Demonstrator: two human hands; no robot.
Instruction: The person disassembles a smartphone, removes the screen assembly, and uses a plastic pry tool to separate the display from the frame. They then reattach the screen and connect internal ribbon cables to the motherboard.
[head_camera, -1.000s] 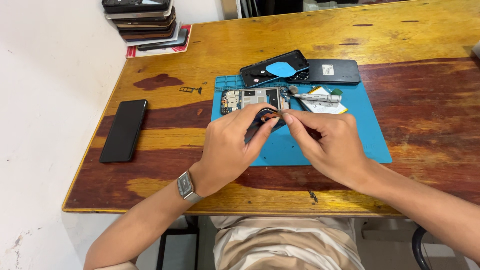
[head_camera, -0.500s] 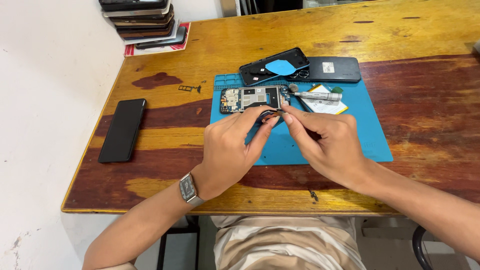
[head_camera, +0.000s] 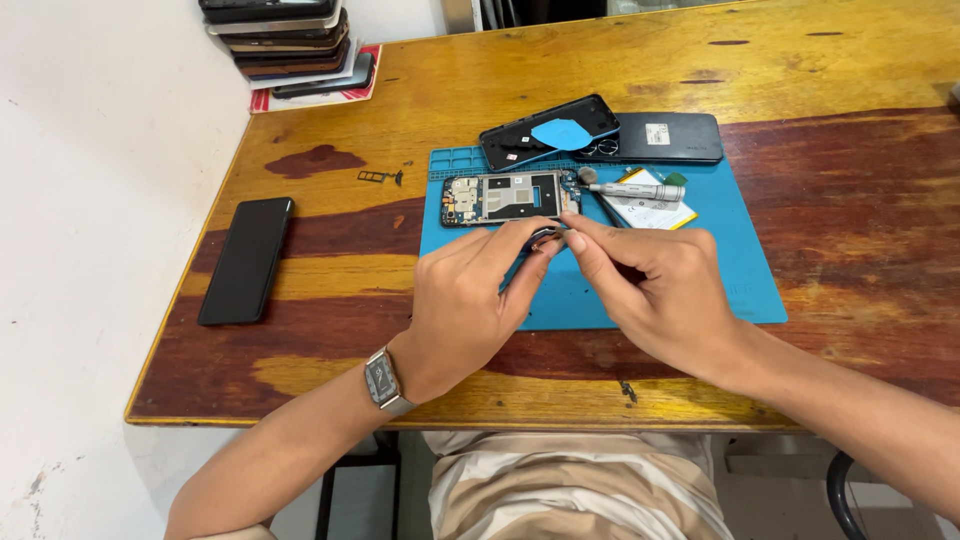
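Far left, a black phone (head_camera: 246, 259) lies flat near the table's (head_camera: 330, 380) left edge, its long axis running front to back. In the back left corner sits a stack of phones (head_camera: 285, 40). Moving right, a tiny tray (head_camera: 375, 177) rests on bare wood just off the blue mat's (head_camera: 745, 270) back left corner. On the mat, the opened phone (head_camera: 508, 197) lies with its long axis left to right, along the mat's back edge, insides up. Just in front of it, over the mat's middle, the left hand (head_camera: 462, 305) pinches narrow on a small dark part (head_camera: 544, 237); its shape and heading are too small to tell. The right hand (head_camera: 655, 290) meets it fingertip to fingertip, also pinched tight on that part. Behind, a back cover (head_camera: 548, 131) with a blue pick (head_camera: 562, 133) on it angles up to the right, touching a dark phone (head_camera: 665, 137) lying left to right. A grey screwdriver (head_camera: 638, 191) lies across a white-and-yellow battery (head_camera: 655, 212), tip pointing left.
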